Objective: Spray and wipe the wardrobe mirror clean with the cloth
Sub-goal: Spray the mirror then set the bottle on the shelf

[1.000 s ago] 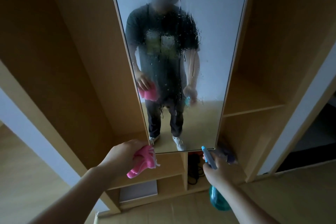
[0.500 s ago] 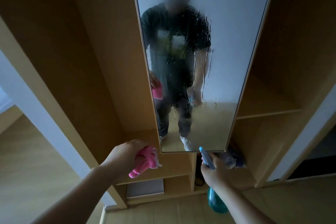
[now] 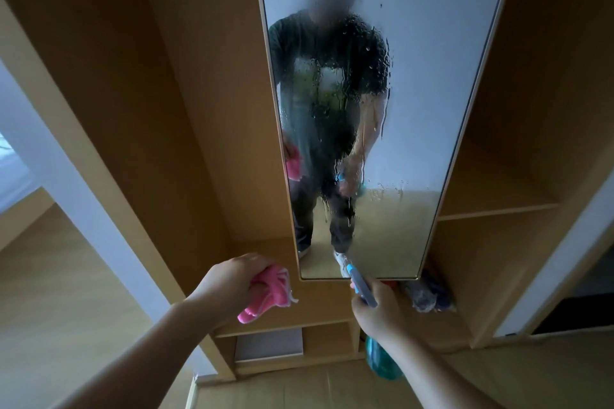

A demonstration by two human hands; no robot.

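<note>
The tall wardrobe mirror (image 3: 432, 109) stands ahead, its middle fogged with spray and streaked by running drops. My left hand (image 3: 232, 279) grips a bunched pink cloth (image 3: 269, 292) just below and left of the mirror's bottom corner, apart from the glass. My right hand (image 3: 375, 309) holds a spray bottle with a blue trigger head (image 3: 360, 284) and teal body (image 3: 382, 359), its nozzle at the mirror's bottom edge. Both hands and the cloth show in the reflection.
Wooden wardrobe panels flank the mirror, with open shelves (image 3: 491, 209) on the right and low cubbies (image 3: 292, 339) below. A crumpled bluish bag (image 3: 428, 292) lies on the lower right shelf. A white wall post (image 3: 66, 176) and wooden floor (image 3: 50, 292) are at left.
The view has shifted so the mirror sits further right and higher in the frame. Both hands keep their grips and stay low near the mirror's bottom edge. More drops have run down.
</note>
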